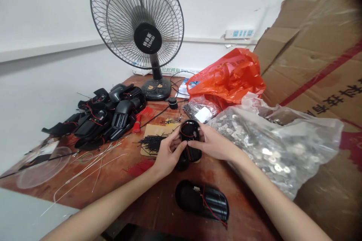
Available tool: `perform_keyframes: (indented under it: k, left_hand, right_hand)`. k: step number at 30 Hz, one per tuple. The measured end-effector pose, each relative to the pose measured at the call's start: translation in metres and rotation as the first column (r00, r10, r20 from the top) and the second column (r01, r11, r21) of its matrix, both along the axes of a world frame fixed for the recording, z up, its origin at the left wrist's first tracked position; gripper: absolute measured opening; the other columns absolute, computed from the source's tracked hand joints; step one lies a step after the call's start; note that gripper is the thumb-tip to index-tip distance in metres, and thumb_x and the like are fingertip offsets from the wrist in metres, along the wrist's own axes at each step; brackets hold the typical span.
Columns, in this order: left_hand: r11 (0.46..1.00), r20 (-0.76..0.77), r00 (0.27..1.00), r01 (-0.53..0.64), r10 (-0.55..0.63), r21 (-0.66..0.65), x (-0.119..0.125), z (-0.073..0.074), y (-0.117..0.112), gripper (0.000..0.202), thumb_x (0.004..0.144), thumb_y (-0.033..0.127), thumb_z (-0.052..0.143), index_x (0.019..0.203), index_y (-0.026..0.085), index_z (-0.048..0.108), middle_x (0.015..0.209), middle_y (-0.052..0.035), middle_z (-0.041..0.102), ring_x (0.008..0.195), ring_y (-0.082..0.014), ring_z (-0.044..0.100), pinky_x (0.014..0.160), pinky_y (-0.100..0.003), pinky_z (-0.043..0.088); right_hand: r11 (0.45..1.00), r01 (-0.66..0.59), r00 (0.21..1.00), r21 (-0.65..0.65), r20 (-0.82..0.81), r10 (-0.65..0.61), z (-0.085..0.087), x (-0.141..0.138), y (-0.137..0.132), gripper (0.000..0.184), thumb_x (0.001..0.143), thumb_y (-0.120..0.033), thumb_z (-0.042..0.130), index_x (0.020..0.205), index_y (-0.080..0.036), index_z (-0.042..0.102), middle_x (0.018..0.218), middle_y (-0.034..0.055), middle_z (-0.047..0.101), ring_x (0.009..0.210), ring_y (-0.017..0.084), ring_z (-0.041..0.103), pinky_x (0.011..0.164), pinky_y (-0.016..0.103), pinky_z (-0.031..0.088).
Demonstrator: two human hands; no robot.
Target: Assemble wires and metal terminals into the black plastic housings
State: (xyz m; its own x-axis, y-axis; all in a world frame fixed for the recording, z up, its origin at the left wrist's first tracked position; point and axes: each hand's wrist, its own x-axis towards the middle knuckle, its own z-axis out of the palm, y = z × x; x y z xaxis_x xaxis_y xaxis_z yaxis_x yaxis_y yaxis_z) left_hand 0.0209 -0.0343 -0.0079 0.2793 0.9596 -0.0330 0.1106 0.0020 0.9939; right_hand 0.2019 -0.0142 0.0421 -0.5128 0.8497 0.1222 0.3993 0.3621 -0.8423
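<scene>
Both my hands hold one black plastic housing (189, 130) with red and black wires over the middle of the wooden table (158, 203). My left hand (166, 154) grips its left side, thumb pressed on the wiring inside. My right hand (212, 143) grips the right side, thumb meeting the left one. Below them a second black housing shell (202, 200) lies open side up with a red wire trailing out. Just left of my hands a heap of small black ties (151, 143) rests on a brown card.
A pile of black housings (104, 116) with red wires lies at the left. A black desk fan (141, 30) stands at the back. An orange bag (226, 77), a clear bag of metal washers (271, 150) and a cardboard box (322, 56) fill the right. Loose thin wires (93, 162) cross the front left.
</scene>
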Motion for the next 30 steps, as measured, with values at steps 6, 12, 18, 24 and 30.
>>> perform_keyframes:
  k: [6,12,18,24,30]
  left_hand:
    - [1.0,0.0,1.0,0.007,-0.007,0.004,0.0,-0.002,0.0,0.085,0.078,0.054,0.053,0.148,0.011,0.028,0.143,-0.0131,0.033,0.116,0.0006,0.057,0.102,-0.005,0.051]
    - [1.0,0.006,1.0,0.029,-0.029,0.003,-0.002,-0.005,0.002,0.088,0.079,0.053,0.052,0.151,0.012,0.023,0.145,-0.0142,0.029,0.121,-0.0021,0.055,0.106,-0.009,0.051]
    - [0.998,0.1,0.993,0.056,-0.058,0.02,0.0,0.006,-0.003,0.08,0.08,0.048,0.052,0.146,0.007,0.031,0.143,-0.0164,0.03,0.122,-0.0035,0.054,0.106,-0.007,0.05]
    - [0.968,0.082,0.974,0.199,-0.213,0.154,0.0,0.013,-0.013,0.087,0.081,0.043,0.052,0.153,0.024,0.007,0.15,-0.0124,0.018,0.127,-0.0017,0.049,0.099,-0.005,0.051]
    - [0.926,-0.247,0.969,0.086,0.008,0.369,0.003,0.002,-0.021,0.135,0.055,0.055,0.074,0.154,0.027,-0.014,0.148,-0.0129,0.016,0.118,-0.001,0.047,0.073,0.002,0.048]
  right_hand:
    - [0.997,0.072,0.996,-0.004,0.06,-0.072,0.001,-0.001,-0.003,0.041,0.083,-0.024,0.062,0.122,-0.016,0.052,0.122,0.0079,0.059,0.112,0.023,0.056,0.098,0.039,0.044]
    - [0.994,0.11,0.99,0.009,0.093,-0.111,-0.005,-0.003,-0.002,0.045,0.083,-0.025,0.062,0.126,-0.018,0.049,0.12,0.0078,0.059,0.112,0.024,0.055,0.098,0.041,0.043]
    - [0.999,-0.043,0.998,-0.027,-0.053,0.042,0.011,0.005,-0.004,0.041,0.085,-0.028,0.065,0.122,-0.017,0.051,0.122,0.0077,0.058,0.114,0.022,0.055,0.102,0.039,0.043]
    - [0.948,-0.193,0.954,-0.255,-0.275,0.12,0.033,0.018,-0.008,0.035,0.085,-0.025,0.066,0.115,-0.02,0.05,0.118,0.0048,0.06,0.111,0.021,0.059,0.099,0.037,0.049]
    - [0.929,-0.155,0.948,-0.335,-0.316,0.045,0.037,0.016,-0.007,0.034,0.083,-0.023,0.068,0.113,-0.019,0.053,0.113,0.0043,0.065,0.105,0.021,0.063,0.092,0.036,0.054]
